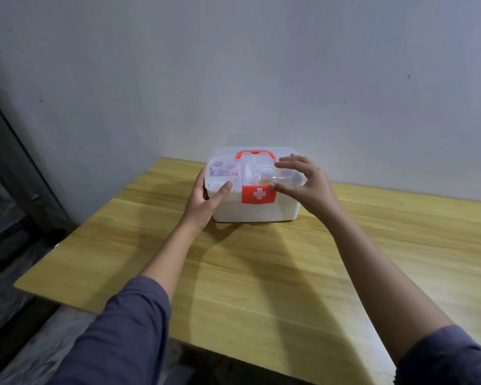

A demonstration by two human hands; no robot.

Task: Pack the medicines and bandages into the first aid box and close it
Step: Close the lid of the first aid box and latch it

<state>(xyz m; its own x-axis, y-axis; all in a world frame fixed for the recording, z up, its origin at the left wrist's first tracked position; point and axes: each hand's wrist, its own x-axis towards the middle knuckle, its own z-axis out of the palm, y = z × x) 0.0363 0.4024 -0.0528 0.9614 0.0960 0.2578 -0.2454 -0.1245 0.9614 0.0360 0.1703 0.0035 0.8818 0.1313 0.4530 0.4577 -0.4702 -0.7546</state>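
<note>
The first aid box (257,209) sits at the far side of the wooden table (261,273), near the wall. Its clear lid (261,151) is down, with small jars and a pale bottle blurred inside. The red latch (258,194) lies flat on the front. The left hand (203,201) cups the box's left end, thumb on the lid. The right hand (303,184) hovers over the right side, fingers spread, holding nothing.

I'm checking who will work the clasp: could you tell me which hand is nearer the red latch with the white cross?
Right. The right hand has its thumb tip at the red latch's upper right corner. The left hand grips the box's left front corner, apart from the latch.
</note>
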